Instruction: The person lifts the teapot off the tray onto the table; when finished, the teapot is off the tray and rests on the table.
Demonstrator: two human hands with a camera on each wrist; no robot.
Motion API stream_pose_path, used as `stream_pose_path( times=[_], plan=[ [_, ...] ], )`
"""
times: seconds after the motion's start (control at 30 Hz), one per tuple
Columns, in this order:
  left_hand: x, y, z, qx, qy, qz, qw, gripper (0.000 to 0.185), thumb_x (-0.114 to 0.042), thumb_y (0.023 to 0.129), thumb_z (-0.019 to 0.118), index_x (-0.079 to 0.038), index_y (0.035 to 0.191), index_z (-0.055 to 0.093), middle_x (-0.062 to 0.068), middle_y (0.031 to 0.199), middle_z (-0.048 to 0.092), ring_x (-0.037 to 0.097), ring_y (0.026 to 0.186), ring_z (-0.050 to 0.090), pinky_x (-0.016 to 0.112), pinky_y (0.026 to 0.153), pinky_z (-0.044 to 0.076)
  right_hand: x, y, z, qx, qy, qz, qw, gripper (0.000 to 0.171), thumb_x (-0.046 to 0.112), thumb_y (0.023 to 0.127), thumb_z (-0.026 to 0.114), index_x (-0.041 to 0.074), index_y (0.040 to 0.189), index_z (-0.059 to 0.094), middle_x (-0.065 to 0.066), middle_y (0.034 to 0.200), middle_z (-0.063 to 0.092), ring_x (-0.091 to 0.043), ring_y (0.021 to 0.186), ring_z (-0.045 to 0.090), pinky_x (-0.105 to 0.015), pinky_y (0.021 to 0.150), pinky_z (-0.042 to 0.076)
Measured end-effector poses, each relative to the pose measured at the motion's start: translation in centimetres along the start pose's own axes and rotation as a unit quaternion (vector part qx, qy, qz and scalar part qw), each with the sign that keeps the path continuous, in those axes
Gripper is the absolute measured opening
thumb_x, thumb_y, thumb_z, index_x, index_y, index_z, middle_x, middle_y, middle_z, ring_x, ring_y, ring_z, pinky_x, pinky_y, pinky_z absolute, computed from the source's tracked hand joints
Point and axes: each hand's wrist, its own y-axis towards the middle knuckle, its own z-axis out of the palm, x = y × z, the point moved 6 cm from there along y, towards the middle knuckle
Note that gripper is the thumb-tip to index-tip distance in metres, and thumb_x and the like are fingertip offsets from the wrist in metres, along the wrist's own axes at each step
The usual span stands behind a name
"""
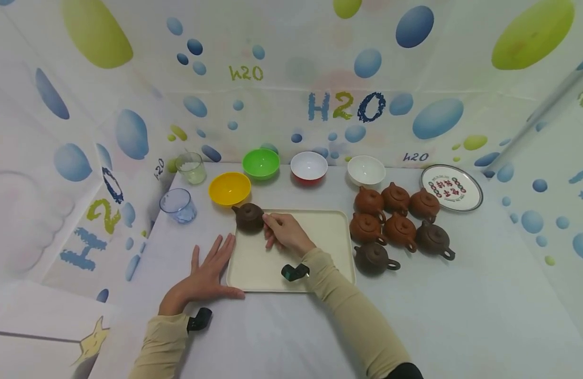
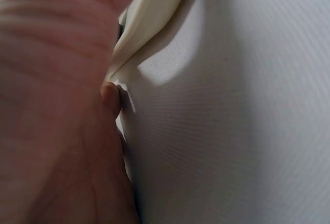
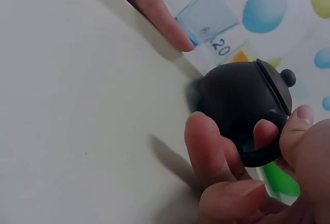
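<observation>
A dark brown lidded teapot (image 1: 249, 218) is at the far left corner of the cream tray (image 1: 296, 281). My right hand (image 1: 286, 231) pinches its handle between thumb and fingers, with the spout pointing left. Up close in the right wrist view, the teapot (image 3: 240, 92) shows its round body and knobbed lid, a fingertip poking through the handle loop. Along the tray's left edge, my left hand (image 1: 208, 279) rests with straight, spread fingers, its thumb by the near left corner. The left wrist view is mostly filled by the palm (image 2: 56, 105).
Right of the tray stand several reddish-brown teapots (image 1: 399, 230) and two dark ones, including one near the tray (image 1: 373, 258). Behind are yellow (image 1: 229, 189), green (image 1: 261, 163), red-and-white (image 1: 309, 168) and white bowls (image 1: 366, 171). Two glasses (image 1: 178, 206) stand left; an oval plate (image 1: 451, 188) lies back right.
</observation>
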Motion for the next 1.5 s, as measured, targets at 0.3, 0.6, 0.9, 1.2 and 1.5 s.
stream_pose_path(
  times=[0.3,0.6,0.9,1.2,1.5],
  plan=[
    [0.47,0.13,0.39,0.011,0.02,-0.023,0.9995,0.143,-0.066,0.071,0.091,-0.014,0.174,0.007,0.012,0.183,0.003,0.04,0.169,-0.005,0.075,0.121,-0.026,0.15,-0.06,0.02,-0.006,-0.027,0.017,0.999,0.047,0.046,0.113,0.05,0.004,0.095,0.064,-0.008,0.071,0.076,-0.013,0.057,0.068,-0.021,0.048,0.04],
    [0.73,0.42,0.41,0.02,0.03,-0.034,0.9988,0.143,-0.067,0.07,0.09,-0.015,0.174,0.006,0.009,0.184,0.001,0.038,0.169,-0.007,0.073,0.122,-0.026,0.81,-0.35,-0.14,-0.012,-0.046,0.029,0.998,0.049,0.046,0.113,0.051,0.002,0.099,0.066,-0.015,0.075,0.079,-0.014,0.06,0.07,-0.022,0.05,0.044],
    [0.82,0.48,0.4,0.022,0.031,-0.035,0.9987,0.144,-0.068,0.07,0.09,-0.016,0.174,0.006,0.01,0.184,0.001,0.038,0.169,-0.007,0.073,0.122,-0.026,0.71,-0.35,-0.12,-0.017,-0.044,0.035,0.998,0.047,0.046,0.113,0.051,0.004,0.099,0.067,-0.016,0.073,0.077,-0.016,0.056,0.065,-0.022,0.049,0.042],
    [0.75,0.32,0.35,0.018,0.029,-0.031,0.9989,0.143,-0.067,0.07,0.09,-0.017,0.174,0.005,0.008,0.184,0.001,0.037,0.17,-0.007,0.073,0.122,-0.027,0.83,-0.38,-0.07,-0.024,-0.068,0.029,0.997,0.047,0.046,0.113,0.05,0.005,0.098,0.068,-0.001,0.06,0.06,-0.014,0.052,0.059,-0.022,0.052,0.04],
    [0.81,0.12,0.32,0.009,0.026,-0.021,0.9994,0.143,-0.069,0.071,0.089,-0.017,0.174,0.005,0.009,0.184,0.002,0.038,0.169,-0.006,0.074,0.121,-0.026,0.7,-0.47,0.25,-0.054,-0.068,0.005,0.996,0.044,0.043,0.113,0.053,0.007,0.095,0.07,0.003,0.058,0.052,-0.011,0.052,0.053,-0.022,0.057,0.04]
  ],
)
